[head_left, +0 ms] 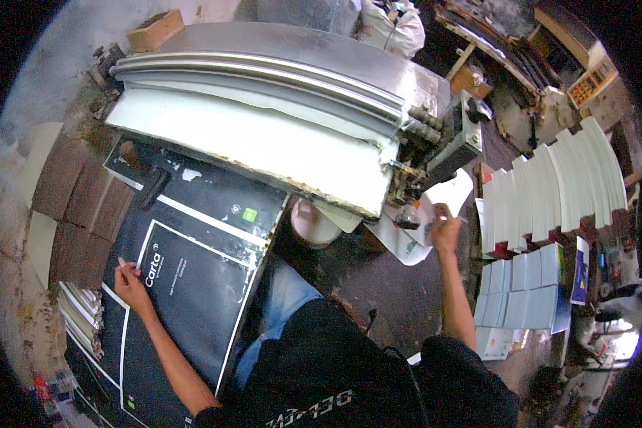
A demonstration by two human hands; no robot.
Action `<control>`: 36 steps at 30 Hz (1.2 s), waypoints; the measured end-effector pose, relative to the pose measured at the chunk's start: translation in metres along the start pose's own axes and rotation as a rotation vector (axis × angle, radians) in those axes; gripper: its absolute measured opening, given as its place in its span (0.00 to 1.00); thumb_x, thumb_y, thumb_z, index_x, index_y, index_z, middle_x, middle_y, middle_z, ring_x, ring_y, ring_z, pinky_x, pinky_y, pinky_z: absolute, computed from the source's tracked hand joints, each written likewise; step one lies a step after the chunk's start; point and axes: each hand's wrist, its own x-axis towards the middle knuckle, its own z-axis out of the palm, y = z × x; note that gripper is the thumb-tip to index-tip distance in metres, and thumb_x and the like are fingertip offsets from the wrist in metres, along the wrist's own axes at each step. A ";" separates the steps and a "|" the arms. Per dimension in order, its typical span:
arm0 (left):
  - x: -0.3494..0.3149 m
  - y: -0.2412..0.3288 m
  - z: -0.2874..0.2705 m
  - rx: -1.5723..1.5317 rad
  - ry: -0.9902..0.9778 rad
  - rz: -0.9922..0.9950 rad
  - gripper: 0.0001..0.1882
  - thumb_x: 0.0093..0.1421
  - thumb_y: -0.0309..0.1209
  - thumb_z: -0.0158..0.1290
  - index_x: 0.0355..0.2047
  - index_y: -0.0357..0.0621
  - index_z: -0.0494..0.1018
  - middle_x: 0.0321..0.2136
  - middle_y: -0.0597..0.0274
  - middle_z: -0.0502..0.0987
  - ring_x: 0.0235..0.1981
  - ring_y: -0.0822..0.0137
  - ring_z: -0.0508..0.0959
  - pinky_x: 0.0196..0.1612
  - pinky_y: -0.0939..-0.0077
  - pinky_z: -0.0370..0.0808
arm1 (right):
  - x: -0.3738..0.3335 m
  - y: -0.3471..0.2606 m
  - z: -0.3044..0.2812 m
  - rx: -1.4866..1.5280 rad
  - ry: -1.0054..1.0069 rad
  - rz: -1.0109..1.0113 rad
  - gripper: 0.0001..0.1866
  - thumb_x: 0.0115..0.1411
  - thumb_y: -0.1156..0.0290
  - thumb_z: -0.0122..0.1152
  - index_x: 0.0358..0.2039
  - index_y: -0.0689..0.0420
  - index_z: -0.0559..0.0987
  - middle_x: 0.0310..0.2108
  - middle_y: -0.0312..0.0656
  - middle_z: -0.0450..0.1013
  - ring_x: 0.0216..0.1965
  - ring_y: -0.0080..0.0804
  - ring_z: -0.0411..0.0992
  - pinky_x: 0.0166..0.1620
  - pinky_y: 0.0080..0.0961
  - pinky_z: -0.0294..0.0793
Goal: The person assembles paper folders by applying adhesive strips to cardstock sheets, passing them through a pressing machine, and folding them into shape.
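My left hand [128,284] is over the left part of a large black printed board [200,314] with white lines. Its fingers are partly bent, with a gap between two of them, and I see nothing held. Past the right end of a machine with long metal rollers [264,77], my right hand [445,230] has its fingers curled together beside white sheets [405,239]. Whatever is in those fingers, if anything, is too small to make out. A bright white surface [250,146] slopes from the rollers toward me.
Brown stacks [85,192] stand left of the board, above a pile of thin sheets [82,314]. On the right are tall white paper stacks [549,189] and pale blue stacks [517,289]. A round pale container [314,225] sits under the machine. A wooden box [155,31] rests behind it.
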 end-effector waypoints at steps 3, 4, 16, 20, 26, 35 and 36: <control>-0.003 0.017 0.006 0.048 0.021 -0.026 0.19 0.73 0.38 0.48 0.27 0.39 0.75 0.21 0.69 0.72 0.22 0.76 0.67 0.29 0.78 0.66 | 0.045 0.012 -0.041 -0.118 0.349 -0.089 0.09 0.65 0.74 0.53 0.42 0.57 0.81 0.34 0.51 0.79 0.39 0.46 0.78 0.46 0.38 0.75; -0.003 0.022 0.007 0.068 0.113 0.020 0.20 0.73 0.37 0.50 0.25 0.39 0.74 0.19 0.69 0.72 0.22 0.77 0.67 0.27 0.77 0.64 | 0.064 0.015 -0.060 -0.106 0.390 -0.018 0.11 0.67 0.72 0.54 0.44 0.61 0.82 0.41 0.53 0.81 0.44 0.47 0.79 0.50 0.35 0.75; 0.006 0.353 0.144 -0.439 -0.590 0.461 0.19 0.65 0.41 0.58 0.29 0.36 0.82 0.19 0.58 0.79 0.22 0.74 0.77 0.25 0.77 0.70 | 0.239 -0.295 -0.159 -0.458 0.411 -0.878 0.30 0.53 0.85 0.56 0.58 0.53 0.76 0.53 0.47 0.77 0.47 0.46 0.79 0.51 0.38 0.78; 0.011 0.414 0.188 -0.738 -0.896 -0.042 0.29 0.65 0.51 0.56 0.27 0.32 0.80 0.17 0.60 0.78 0.20 0.72 0.77 0.20 0.76 0.70 | 0.208 -0.377 -0.073 -0.574 0.280 -0.975 0.28 0.53 0.87 0.55 0.55 0.54 0.77 0.46 0.45 0.79 0.40 0.41 0.80 0.43 0.37 0.80; 0.038 0.382 0.252 -0.785 -0.626 0.043 0.22 0.67 0.42 0.51 0.26 0.34 0.78 0.19 0.57 0.79 0.18 0.70 0.78 0.19 0.76 0.71 | 0.147 -0.414 0.019 0.027 -0.194 -0.866 0.26 0.59 0.78 0.54 0.61 0.58 0.69 0.40 0.54 0.79 0.39 0.54 0.80 0.41 0.43 0.79; 0.158 0.296 0.261 -0.857 -0.739 -0.280 0.20 0.68 0.41 0.51 0.24 0.39 0.72 0.19 0.62 0.74 0.14 0.73 0.70 0.16 0.77 0.63 | 0.329 -0.444 0.087 -0.212 -1.044 -0.544 0.33 0.74 0.43 0.40 0.70 0.50 0.64 0.67 0.53 0.64 0.68 0.47 0.61 0.67 0.42 0.62; 0.157 0.305 0.261 -0.838 -0.734 -0.284 0.21 0.68 0.42 0.52 0.24 0.40 0.72 0.18 0.62 0.73 0.14 0.73 0.70 0.16 0.77 0.62 | 0.352 -0.404 0.119 0.000 -1.146 -0.564 0.41 0.70 0.33 0.34 0.74 0.47 0.57 0.74 0.49 0.49 0.75 0.49 0.46 0.72 0.43 0.49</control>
